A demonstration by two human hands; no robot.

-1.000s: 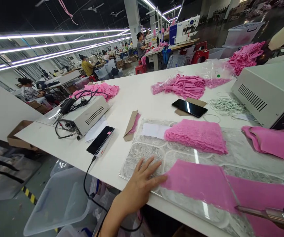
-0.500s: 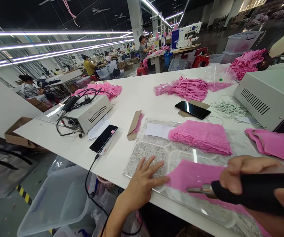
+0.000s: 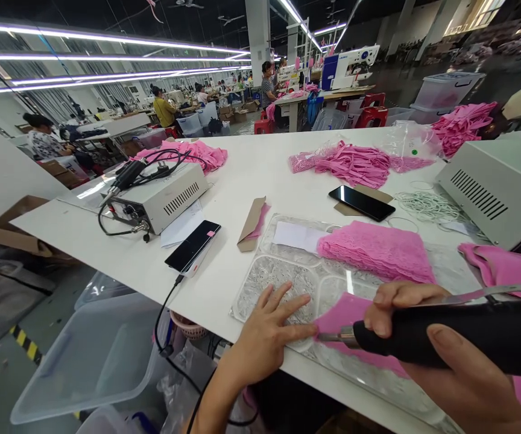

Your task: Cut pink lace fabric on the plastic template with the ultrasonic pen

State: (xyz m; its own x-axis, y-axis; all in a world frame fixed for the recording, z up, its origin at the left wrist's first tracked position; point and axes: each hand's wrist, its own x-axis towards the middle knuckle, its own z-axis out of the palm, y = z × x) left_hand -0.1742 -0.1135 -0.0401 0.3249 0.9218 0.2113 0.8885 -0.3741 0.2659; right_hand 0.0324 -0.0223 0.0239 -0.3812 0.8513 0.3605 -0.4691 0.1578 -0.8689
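Observation:
My left hand [image 3: 272, 328] lies flat with fingers spread on a clear plastic template with grey speckled sections [image 3: 283, 286]. One of its fingertips touches the left tip of a pink fabric piece [image 3: 344, 313]. In my right hand [image 3: 450, 361] is a black ultrasonic welding gun [image 3: 441, 334], gripped around its body. Its metal tip points left and sits at the fabric's left end, close to my left fingertip. Part of the fabric is hidden under the gun and my right hand. Just behind lies a stack of pink lace-edged pieces [image 3: 378, 250].
Two phones, one black [image 3: 362, 203] and one on a cable [image 3: 192, 247], lie on the white table [image 3: 242, 175]. Grey control boxes stand left [image 3: 165, 196] and right [image 3: 495, 187]. Pink straps [image 3: 355, 163] lie behind. A plastic bin [image 3: 93, 355] sits below the table's edge.
My right hand has brought the welding gun left along the pink fabric, up to its left end near my left fingers. My left hand stays spread on the template. The view has shifted slightly.

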